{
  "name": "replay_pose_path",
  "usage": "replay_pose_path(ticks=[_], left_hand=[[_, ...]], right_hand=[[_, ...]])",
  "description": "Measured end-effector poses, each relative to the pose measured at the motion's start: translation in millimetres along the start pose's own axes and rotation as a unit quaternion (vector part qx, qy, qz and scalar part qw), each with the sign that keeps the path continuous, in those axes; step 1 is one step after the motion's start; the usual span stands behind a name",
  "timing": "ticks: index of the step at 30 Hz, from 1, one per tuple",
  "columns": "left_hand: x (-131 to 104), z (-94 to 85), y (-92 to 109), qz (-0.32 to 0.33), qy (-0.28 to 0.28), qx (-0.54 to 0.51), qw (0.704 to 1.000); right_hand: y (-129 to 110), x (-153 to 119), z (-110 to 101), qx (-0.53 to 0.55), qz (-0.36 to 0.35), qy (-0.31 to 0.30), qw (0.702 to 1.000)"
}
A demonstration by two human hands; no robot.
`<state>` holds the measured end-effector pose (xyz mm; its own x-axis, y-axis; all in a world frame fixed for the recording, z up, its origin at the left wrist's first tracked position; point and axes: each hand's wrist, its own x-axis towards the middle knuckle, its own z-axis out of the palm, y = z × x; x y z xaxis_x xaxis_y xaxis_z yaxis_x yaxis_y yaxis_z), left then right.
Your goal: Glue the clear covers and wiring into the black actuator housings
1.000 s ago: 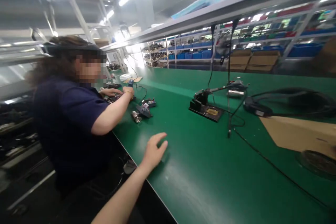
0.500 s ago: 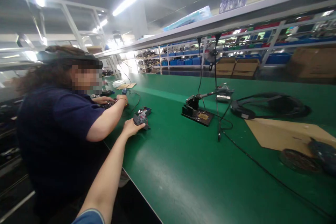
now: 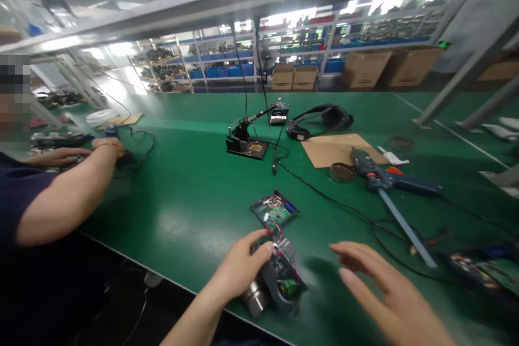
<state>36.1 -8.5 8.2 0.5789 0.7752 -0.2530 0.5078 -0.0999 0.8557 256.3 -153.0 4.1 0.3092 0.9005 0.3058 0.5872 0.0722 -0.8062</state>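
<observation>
My left hand (image 3: 239, 265) grips an opened grey device housing (image 3: 281, 281) near the table's front edge, thumb across its top. A metal cylinder (image 3: 256, 297) sticks out below that hand. Red and dark wires run from the housing to a second shell half (image 3: 261, 210), which lies just beyond with a green circuit board (image 3: 278, 212) and a blue part inside. To the right of the housing, my right hand (image 3: 385, 286) hovers with thumb and fingers apart, holding nothing. Another opened device (image 3: 482, 275), with a board and wires, lies blurred at the far right.
A soldering iron stand (image 3: 246, 148) stands mid-table. Behind it is a black headset (image 3: 324, 119). A glue gun (image 3: 399, 181) with a long stick and a round tin (image 3: 343, 172) lie by cardboard (image 3: 324, 151). Cables cross the table. A co-worker's arm (image 3: 68, 200) is at left.
My view has swung right. My left hand has brought the housing and its wired shell half from beside the co-worker to the front edge before me. My right hand has come into view.
</observation>
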Motion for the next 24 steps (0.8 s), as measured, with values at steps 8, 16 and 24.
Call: replay_pose_path(ticks=[8,16,24], left_hand=[[-27.1,57.7,3.5,0.048,-0.029,-0.206,0.977],[-37.6,63.4,2.0,0.088,-0.029,-0.225,0.970],[-40.7,67.5,-0.8,0.086,-0.003,-0.214,0.973]], right_hand=[[-52.3,34.7,18.2,-0.015,-0.037,-0.088,0.995],[-71.3,42.7,-6.9,0.045,-0.096,-0.176,0.979],[-35.9,74.5,3.3,0.223,0.109,-0.116,0.962]])
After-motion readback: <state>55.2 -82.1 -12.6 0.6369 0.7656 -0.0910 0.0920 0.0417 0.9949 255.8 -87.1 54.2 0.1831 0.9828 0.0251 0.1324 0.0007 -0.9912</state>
